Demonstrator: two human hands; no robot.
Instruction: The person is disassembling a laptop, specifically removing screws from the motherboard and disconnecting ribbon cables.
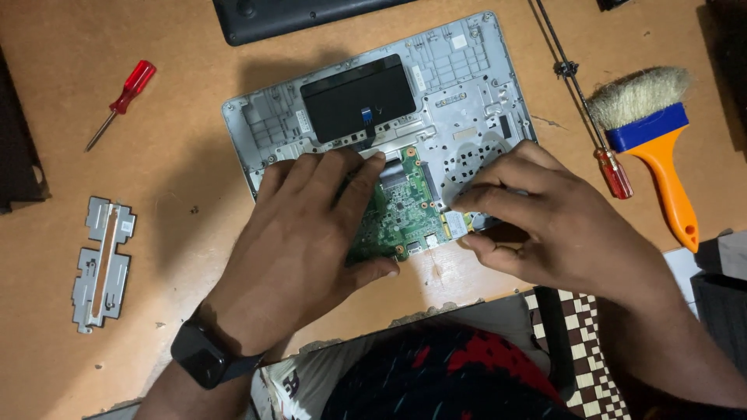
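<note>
Green circuit board (401,210) sits in the near half of the open grey laptop shell (467,70), just below its black pad (358,97). Board's long axis runs diagonally, near-left to far-right.

Left hand (299,233) lies flat on the board's left part, fingers together and pressed down, thumb hooked on the near edge. Right hand (545,218) is at the board's right corner, fingertips pinching the small card (455,225) there.

Shell's near edge is almost at the table (194,163) edge, so little room that side. Bare wood left of the shell.

Count:
- Screwdrivers: two, small red one (124,93) far left of the shell, long one (615,173) to its right.
- One brush (654,148), beyond the long driver.
- One metal bracket (103,264), near left.
</note>
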